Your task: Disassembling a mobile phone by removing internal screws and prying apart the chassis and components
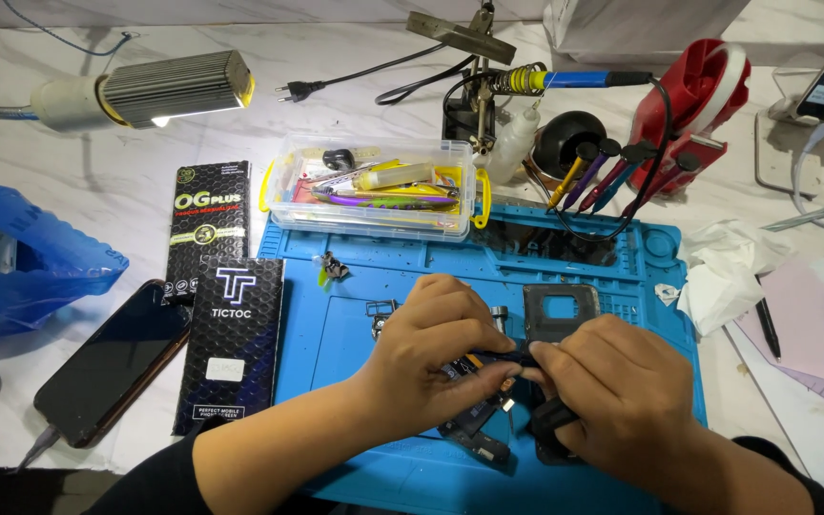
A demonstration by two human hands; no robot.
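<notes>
Both hands meet over a blue work mat. My left hand pinches a small dark part with a blue and orange strip, seen between the fingers. My right hand grips a black tool or part and touches the same small piece. Under the hands lies an opened dark phone body, mostly hidden. A dark rectangular frame rests on the mat just beyond my right hand. Small metal parts sit to the left of my left hand.
A clear plastic box of tools stands at the mat's far edge, with a soldering iron stand behind. Two black flat packages and a dark phone lie left. A lamp, blue bag and crumpled tissue surround.
</notes>
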